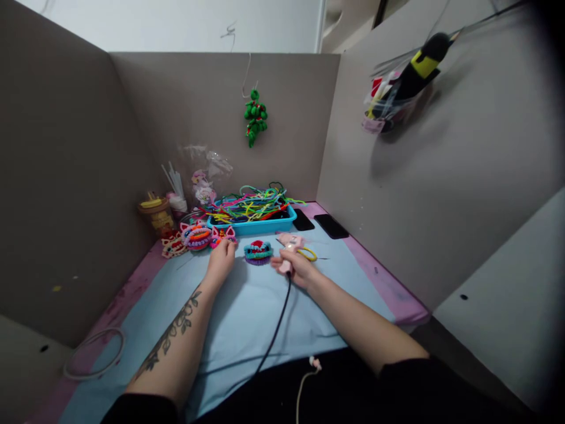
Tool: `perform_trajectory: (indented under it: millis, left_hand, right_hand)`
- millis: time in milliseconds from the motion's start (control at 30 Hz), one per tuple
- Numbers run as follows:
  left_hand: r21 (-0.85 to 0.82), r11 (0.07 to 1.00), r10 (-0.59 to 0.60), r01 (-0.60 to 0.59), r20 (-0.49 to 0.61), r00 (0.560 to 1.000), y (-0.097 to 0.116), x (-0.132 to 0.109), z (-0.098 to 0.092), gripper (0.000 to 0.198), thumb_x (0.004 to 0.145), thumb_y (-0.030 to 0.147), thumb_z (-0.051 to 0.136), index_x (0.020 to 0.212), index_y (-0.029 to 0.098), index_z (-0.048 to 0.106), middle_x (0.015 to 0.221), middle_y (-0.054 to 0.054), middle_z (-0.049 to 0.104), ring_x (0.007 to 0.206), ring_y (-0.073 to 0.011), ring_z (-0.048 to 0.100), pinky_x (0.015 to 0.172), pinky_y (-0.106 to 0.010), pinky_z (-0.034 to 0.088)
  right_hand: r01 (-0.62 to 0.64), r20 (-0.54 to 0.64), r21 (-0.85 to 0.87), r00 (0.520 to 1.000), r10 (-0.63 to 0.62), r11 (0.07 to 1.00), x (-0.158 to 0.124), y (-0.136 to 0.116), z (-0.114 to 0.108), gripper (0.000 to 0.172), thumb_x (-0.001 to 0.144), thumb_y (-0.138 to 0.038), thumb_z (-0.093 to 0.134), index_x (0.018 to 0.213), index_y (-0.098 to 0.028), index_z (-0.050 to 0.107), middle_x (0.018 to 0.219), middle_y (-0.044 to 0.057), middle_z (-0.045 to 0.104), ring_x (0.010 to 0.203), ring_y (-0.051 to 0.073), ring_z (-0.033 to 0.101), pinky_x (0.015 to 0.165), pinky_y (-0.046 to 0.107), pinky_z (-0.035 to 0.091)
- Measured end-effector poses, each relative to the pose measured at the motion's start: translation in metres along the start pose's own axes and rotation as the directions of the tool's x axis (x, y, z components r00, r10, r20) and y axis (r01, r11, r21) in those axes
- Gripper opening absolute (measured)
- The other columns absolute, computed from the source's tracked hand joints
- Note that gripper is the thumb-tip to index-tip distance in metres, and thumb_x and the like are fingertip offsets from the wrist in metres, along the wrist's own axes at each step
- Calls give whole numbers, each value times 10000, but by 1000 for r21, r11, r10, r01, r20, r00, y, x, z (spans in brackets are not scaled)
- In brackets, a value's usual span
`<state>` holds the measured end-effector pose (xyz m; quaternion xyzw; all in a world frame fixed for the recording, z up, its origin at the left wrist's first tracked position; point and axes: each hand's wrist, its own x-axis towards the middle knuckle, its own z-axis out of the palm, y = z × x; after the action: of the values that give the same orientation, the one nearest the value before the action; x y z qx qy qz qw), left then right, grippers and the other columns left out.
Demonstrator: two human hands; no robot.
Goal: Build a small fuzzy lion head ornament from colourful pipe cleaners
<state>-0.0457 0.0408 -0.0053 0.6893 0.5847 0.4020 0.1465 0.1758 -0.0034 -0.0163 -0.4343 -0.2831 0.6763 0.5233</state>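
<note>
My left hand [222, 259] is closed at the lower front of a pink pipe-cleaner animal head [223, 233] with pointed ears and an orange horn; the fingers hide part of it. In my right hand [298, 268] is a pale pink hot glue gun [289, 242], its nozzle tilted up and left and its black cord [282, 312] trailing toward me. Between my hands lies a teal, red and purple pipe-cleaner head [258, 251], apart from both. Yellow-handled scissors [308, 254] lie just beyond my right hand.
A blue tray [251, 227] heaped with colourful pipe cleaners [256, 203] stands at the back. Two more pipe-cleaner heads [196, 235] sit left, before a brown pot [158, 215]. Phones [331, 226] lie right. Grey partitions enclose the table; a pouch of tools [392, 106] hangs right.
</note>
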Motion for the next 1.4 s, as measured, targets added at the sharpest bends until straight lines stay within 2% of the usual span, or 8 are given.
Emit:
perform_trajectory:
  millis: [133,300,433,633,933,1233,1300,1400]
  left_hand:
    - [-158,987,-34,40,42,999,-1,-1,4,218,813,343,428,745,192,570,820,-52,655,813,-202,580,737,-295,410]
    - [-452,774,-381,443,227,896,9,-2,18,103,737,279,508,692,188,524,807,-50,600,822,-198,575,686,-283,451]
    - [-520,634,-476,573,321,819,16,-7,17,86,739,270,509,779,196,489,853,-46,552,726,-184,613,605,-301,494]
    - [-718,137,-554,682,515,654,20,-3,13,55,765,159,510,805,185,483,756,-22,489,630,-164,607,555,-298,511]
    - [-706,33,-444,707,624,643,21,-1,19,105,800,110,492,719,137,554,667,-55,587,594,-116,574,487,-182,437]
    - [-750,38,-390,660,597,701,28,-5,24,99,779,124,534,696,155,579,749,-68,646,730,-167,628,713,-313,530]
    - [-779,55,-389,625,560,732,29,-4,21,75,774,136,550,714,159,588,777,-70,656,758,-175,628,720,-323,535]
    - [-846,81,-381,527,463,800,26,1,3,51,777,150,556,752,165,598,781,-63,663,760,-171,626,719,-320,539]
  right_hand:
    - [372,-215,35,909,-357,928,8,0,-4,172,603,-289,708,659,-163,605,648,15,644,721,179,625,651,288,507]
    - [291,-105,107,954,-280,951,14,7,3,287,540,-301,764,761,-157,652,805,42,683,849,208,622,678,285,482]
    - [307,-82,131,951,-299,943,23,9,9,332,537,-274,777,834,-180,662,841,18,690,887,192,612,724,267,460]
    - [258,23,181,964,-266,949,36,11,9,285,561,-254,780,810,-184,660,763,-10,678,780,157,614,705,258,452]
    - [237,-30,214,971,-236,948,40,12,3,298,528,-290,787,754,-177,629,789,17,683,838,182,612,715,266,459]
    - [343,-90,178,939,-332,922,21,1,5,256,580,-324,738,764,-172,646,876,45,669,963,205,582,820,287,464]
    - [376,2,208,923,-385,903,7,-6,6,257,597,-356,717,768,-179,639,923,47,667,975,208,582,861,308,451]
    - [230,394,224,868,-304,947,-17,-8,11,289,592,-414,725,678,-178,582,970,66,665,956,235,605,904,374,426]
